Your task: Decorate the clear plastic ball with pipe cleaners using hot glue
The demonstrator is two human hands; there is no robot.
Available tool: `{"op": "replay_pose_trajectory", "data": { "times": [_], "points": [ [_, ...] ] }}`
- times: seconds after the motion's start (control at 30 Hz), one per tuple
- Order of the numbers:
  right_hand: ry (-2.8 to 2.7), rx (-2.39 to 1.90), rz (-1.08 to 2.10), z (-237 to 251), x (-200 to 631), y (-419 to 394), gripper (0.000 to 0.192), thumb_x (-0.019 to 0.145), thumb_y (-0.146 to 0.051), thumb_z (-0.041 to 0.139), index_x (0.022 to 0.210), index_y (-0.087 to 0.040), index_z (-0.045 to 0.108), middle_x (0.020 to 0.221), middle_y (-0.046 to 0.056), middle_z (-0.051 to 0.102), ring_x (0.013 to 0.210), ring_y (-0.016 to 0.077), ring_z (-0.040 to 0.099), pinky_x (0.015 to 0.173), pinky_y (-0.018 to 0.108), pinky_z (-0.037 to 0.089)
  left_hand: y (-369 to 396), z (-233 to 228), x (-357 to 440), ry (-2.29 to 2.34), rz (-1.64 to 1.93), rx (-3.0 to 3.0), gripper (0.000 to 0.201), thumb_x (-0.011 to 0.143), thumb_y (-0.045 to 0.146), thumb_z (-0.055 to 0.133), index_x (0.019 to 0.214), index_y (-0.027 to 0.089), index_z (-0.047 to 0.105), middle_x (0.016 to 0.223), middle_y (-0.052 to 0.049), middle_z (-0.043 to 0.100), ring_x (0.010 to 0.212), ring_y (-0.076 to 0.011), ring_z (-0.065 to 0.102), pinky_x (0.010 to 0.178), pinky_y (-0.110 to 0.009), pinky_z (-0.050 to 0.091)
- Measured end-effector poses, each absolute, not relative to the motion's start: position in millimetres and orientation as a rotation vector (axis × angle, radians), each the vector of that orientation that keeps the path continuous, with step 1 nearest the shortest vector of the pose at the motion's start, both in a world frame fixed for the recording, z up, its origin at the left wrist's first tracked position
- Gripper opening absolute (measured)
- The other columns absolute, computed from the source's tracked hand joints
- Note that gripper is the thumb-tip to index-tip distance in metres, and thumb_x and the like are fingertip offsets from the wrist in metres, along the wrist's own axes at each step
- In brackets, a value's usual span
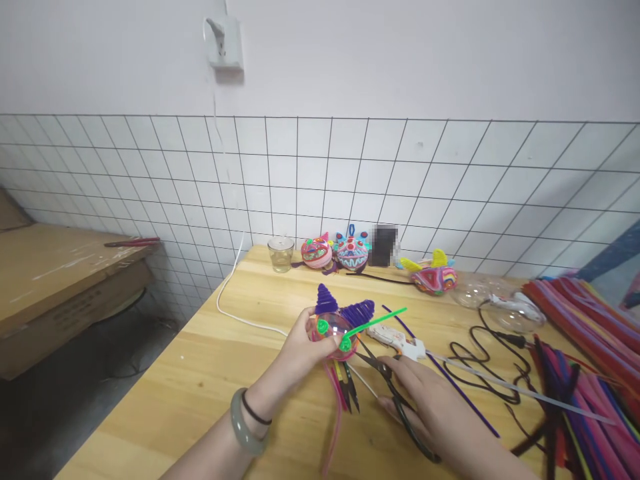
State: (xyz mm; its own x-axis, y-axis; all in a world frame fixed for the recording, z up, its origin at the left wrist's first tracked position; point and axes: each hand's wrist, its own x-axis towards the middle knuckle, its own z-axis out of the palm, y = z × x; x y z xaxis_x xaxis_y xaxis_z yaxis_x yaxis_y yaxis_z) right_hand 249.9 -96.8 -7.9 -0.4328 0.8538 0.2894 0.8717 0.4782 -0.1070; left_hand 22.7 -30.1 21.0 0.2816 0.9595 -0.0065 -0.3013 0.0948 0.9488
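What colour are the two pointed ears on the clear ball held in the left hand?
Dark purple. The ears top the ball held in the left hand, shown in the head view.

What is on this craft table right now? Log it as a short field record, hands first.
left hand: holds a clear ball craft with purple ears and green curls
right hand: grip on black scissors, lying on the table
glue gun: lies just beyond the scissors
finished crafts: set along the tiled wall
glass: stands left of them
pipe cleaners: piled at the right
table: pale wood
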Motion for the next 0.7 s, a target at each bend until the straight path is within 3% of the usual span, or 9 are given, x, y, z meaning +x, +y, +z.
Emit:
{"op": "replay_pose_trajectory", "data": {
  "times": [0.23, 0.4, 0.7],
  "points": [
    [-2.403, -1.260, -0.419, -14.8, 249.3, -88.0, 0.036, 0.092, -0.032, 0.050, 0.120, -0.009, 0.050, 0.088, 0.015, 0.066, 0.074, 0.0268, 0.067, 0.065, 0.040, 0.056, -32.3, 14.5, 23.4, 0.793, 0.966, 0.940, 0.055, 0.065, 0.030, 0.079, 0.110, 0.017, 0.050, 0.113, -0.014, 0.065, 0.090, -0.0244, 0.067, 0.074, -0.039, 0.055],
    [-2.413, -1.258, -0.399, -8.4, 244.4, -84.6, 0.046, 0.092, -0.034, 0.050, 0.129, -0.008, 0.045, 0.093, 0.017, 0.068, 0.081, 0.0289, 0.067, 0.070, 0.042, 0.055, -32.8, 17.8, 23.2, 0.790, 0.950, 0.921, 0.058, 0.062, 0.028, 0.081, 0.110, 0.016, 0.051, 0.114, -0.014, 0.064, 0.092, -0.0252, 0.067, 0.075, -0.039, 0.056],
    [-2.544, -1.241, -0.522, 3.6, 239.1, -74.8, 0.036, 0.090, -0.028, 0.053, 0.119, -0.007, 0.052, 0.088, 0.016, 0.067, 0.077, 0.0270, 0.066, 0.063, 0.037, 0.054, -33.6, 19.1, 24.0, 0.821, 0.915, 0.892, 0.054, 0.060, 0.022, 0.081, 0.106, 0.017, 0.054, 0.110, -0.012, 0.066, 0.087, -0.0251, 0.069, 0.075, -0.042, 0.057]
  ]
}}
